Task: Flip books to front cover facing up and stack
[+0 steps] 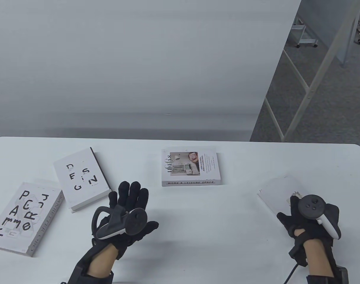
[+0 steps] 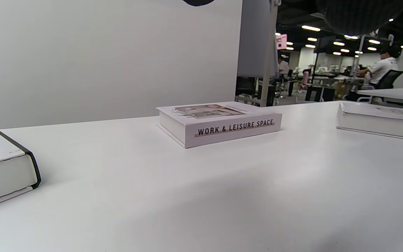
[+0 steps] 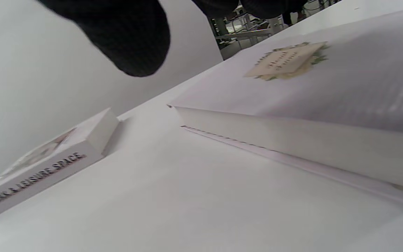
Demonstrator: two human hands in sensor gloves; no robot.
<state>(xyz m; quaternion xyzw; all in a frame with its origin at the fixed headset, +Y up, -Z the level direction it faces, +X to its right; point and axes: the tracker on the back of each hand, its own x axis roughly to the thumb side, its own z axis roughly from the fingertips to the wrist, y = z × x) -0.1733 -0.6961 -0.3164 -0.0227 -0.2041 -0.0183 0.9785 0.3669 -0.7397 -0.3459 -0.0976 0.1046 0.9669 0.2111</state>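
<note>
At near right of counter [image 1: 197, 236], right hand [image 1: 308, 219] rests on white book [image 1: 279, 190], grip unclear; cover could spring open when flipped. Left hand [image 1: 128, 213] empty, fingers spread. Farther: WORK & LEISURE SPACE book [image 1: 191, 167], DESIGN book [image 1: 80, 179], black-lettered book [image 1: 21, 219] scattered; uneven stack may slide.

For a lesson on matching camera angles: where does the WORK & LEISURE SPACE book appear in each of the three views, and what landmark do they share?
Table view: WORK & LEISURE SPACE book lies centre, near the table's far edge.
Left wrist view: the book sits mid-frame, lettered side toward the camera.
Right wrist view: the book is lower left, tilted.
Shared landmark: the plain white book to its right.
</note>
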